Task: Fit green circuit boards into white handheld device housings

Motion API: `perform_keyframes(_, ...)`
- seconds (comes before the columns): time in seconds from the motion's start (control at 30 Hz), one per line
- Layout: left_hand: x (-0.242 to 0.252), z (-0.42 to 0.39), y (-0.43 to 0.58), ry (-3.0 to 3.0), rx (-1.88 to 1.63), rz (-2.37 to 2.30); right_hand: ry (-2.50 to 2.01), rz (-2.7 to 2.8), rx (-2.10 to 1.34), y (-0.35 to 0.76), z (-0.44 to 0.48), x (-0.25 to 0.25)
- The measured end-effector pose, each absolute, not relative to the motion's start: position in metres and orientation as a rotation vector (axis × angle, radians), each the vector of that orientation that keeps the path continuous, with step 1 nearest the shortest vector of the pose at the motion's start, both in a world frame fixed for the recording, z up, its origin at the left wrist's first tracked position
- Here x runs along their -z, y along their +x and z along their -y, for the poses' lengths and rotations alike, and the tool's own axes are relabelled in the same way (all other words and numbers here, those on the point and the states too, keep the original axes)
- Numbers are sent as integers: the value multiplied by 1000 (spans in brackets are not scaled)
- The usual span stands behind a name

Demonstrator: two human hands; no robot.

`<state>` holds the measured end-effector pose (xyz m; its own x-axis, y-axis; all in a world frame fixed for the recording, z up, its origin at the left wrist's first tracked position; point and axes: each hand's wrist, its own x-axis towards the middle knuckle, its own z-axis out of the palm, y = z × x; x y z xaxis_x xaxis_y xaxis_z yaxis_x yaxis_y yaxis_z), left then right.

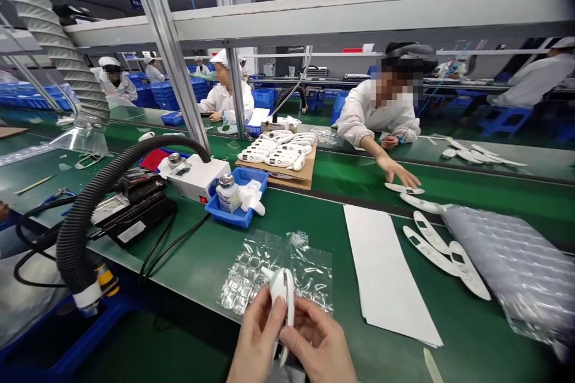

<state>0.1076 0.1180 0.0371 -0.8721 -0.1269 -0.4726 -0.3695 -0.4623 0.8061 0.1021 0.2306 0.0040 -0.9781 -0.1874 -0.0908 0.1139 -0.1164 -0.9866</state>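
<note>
Both my hands hold a white ear thermometer housing (279,287), upright above the bench edge, its pointed tip toward the upper left. A dark gap runs between its two shell halves. My left hand (258,335) is closed around the left half, thumb along its face. My right hand (317,338) pinches the right half, with its thumb near the lower end. Just beyond my hands lies a clear plastic bag (251,269) with small shiny parts; my fingers cover some of it. Several loose white shell halves (429,251) lie at the right.
White paper sheets (386,269) and a bubble-wrap bundle (512,257) lie to the right. A blue tray (233,215) holds a bottle. Assembled white units (278,149) sit on cardboard. A black hose (72,227) arches at left. Across the bench, a co-worker's hand (398,170) reaches toward a shell.
</note>
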Motion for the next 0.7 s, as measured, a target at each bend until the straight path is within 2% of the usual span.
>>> perform_keyframes(0.17,-25,-122,104,-594,-2425,-1571,-5,-1953,2289,103,-230,1)
perform_keyframes(0.3,-14,-124,106,-744,-2412,-1526,42,-1970,2306,105,-231,5)
perform_keyframes(0.7,-17,-135,106,-834,-2468,-1401,0,-2003,2285,104,-237,19)
